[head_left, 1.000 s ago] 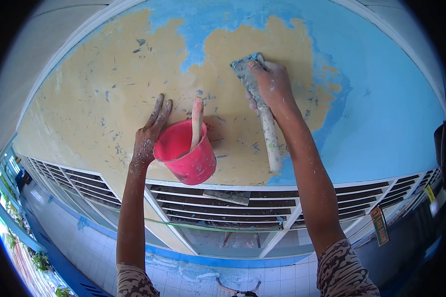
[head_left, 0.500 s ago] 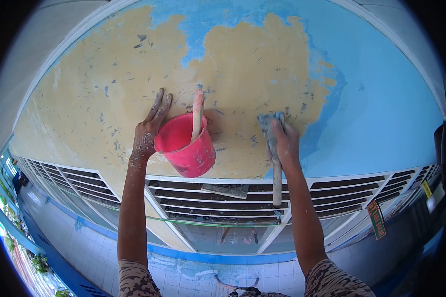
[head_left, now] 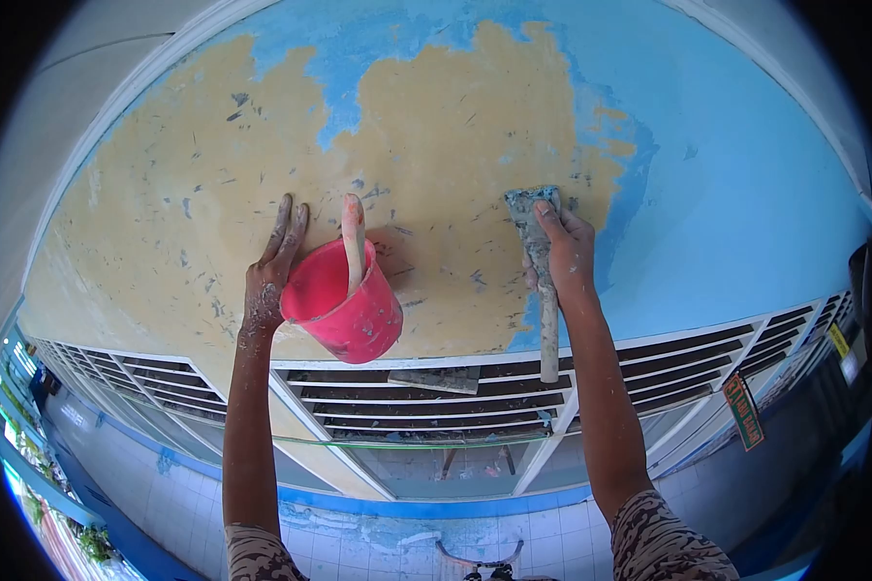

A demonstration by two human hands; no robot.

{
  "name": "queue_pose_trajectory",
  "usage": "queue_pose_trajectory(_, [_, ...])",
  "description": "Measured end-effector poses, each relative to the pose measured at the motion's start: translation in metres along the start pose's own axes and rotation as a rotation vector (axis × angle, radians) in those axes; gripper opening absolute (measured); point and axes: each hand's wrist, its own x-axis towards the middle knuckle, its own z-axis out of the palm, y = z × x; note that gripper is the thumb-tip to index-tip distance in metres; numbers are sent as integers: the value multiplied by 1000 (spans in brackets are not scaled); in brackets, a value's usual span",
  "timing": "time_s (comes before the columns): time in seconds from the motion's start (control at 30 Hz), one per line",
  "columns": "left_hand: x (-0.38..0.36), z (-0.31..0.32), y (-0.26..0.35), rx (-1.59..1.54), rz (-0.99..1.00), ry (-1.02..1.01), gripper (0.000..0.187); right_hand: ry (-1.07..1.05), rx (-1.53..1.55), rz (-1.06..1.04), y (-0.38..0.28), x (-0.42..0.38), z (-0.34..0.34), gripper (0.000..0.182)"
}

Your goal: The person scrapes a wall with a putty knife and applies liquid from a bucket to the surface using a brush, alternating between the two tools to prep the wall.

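Note:
My left hand (head_left: 273, 276) holds a pink bucket (head_left: 349, 305) near the wall, with two fingers stretched up past its rim toward the wall. A wooden handle (head_left: 354, 242) stands up out of the bucket; its lower end is hidden inside. My right hand (head_left: 569, 254) grips a scraper (head_left: 533, 218), its wide, putty-smeared blade at the top against the wall and its pale handle pointing down. The wall (head_left: 436, 136) is tan with grey marks around the bucket and blue beyond the tan patch.
Below the wall runs a row of white slats (head_left: 417, 392), with a flat board (head_left: 436, 379) lying on them. A red and green sign (head_left: 743, 412) hangs at the lower right. Far below lies a tiled floor (head_left: 358, 547); plants show at the lower left.
The right hand and scraper have moved up the wall relative to the bucket. In view, the bucket and left hand sit slightly lower and further left, as the wall also shifts left.

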Motion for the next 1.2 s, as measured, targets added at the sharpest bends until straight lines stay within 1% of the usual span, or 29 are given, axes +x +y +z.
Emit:
queue_pose_trajectory(0.1, [2, 0, -1, 12, 13, -6, 91, -41, -77, 25, -42, 21, 11, 35])
queue_pose_trajectory(0.17, [2, 0, 3, 15, 17, -5, 91, -36, -39, 22, -56, 34, 18, 33])
queue_pose_trajectory(0.2, [1, 0, 5, -20, 2, 21, 86, -42, -2, 10, -58, 36, 19, 32])
queue_pose_trajectory(0.23, [0, 0, 6, -53, -13, 49, 82, -40, -5, 14, -51, 31, 14, 32])
queue_pose_trajectory(0.3, [1, 1, 6, -60, -21, 52, 82, 47, 24, 35, -31, 17, 0, 30])
queue_pose_trajectory(0.37, [-1, 1, 4, -64, -36, 53, 82, 46, 7, 63, -24, 12, -11, 31])
queue_pose_trajectory(0.43, [2, -1, 1, 10, -14, -25, 95, 45, -7, 89, -31, 13, -14, 32])
queue_pose_trajectory(0.47, [3, 0, -1, 11, -14, -31, 95, 14, -37, 114, -37, 16, -16, 32])
queue_pose_trajectory(0.53, [2, 2, -2, 59, 70, 34, 95, -18, -69, 143, -34, 17, -22, 31])
queue_pose_trajectory(0.6, [-1, 3, -1, 39, 53, 22, 94, -35, -9, -9, -17, 19, -24, 33])
queue_pose_trajectory(0.7, [0, 0, 0, -12, 16, -1, 94, -52, -46, -38, -18, 23, -25, 32])
queue_pose_trajectory(0.73, [1, 0, 0, -46, -12, -24, 94, -54, -40, -45, -28, 29, -18, 32])
queue_pose_trajectory(0.8, [3, 0, 2, -37, -2, -12, 95, -85, -87, -23, -43, 39, -6, 33])
queue_pose_trajectory(0.87, [3, 2, 1, -37, -5, -5, 95, -83, -50, -29, -39, 39, -4, 33])
queue_pose_trajectory(0.93, [2, 4, -7, -33, 39, -3, 96, -81, -20, -35, -32, 34, -7, 32])
queue_pose_trajectory(0.97, [0, 5, -11, -34, 39, -4, 96, -51, -5, -55, -25, 30, -13, 33])
queue_pose_trajectory(1.03, [0, 7, -16, 34, 49, -13, 96, -32, 12, -86, -31, 31, -8, 33])
queue_pose_trajectory(1.07, [1, 7, -18, 38, 50, -11, 96, -26, -5, -53, -37, 34, -6, 33])
queue_pose_trajectory(1.1, [1, 5, -15, 31, 36, -18, 96, -16, -21, -13, -42, 34, -3, 32])
queue_pose_trajectory(1.2, [3, 1, 2, -10, -10, -30, 96, -19, 3, -10, -47, 35, 4, 32])
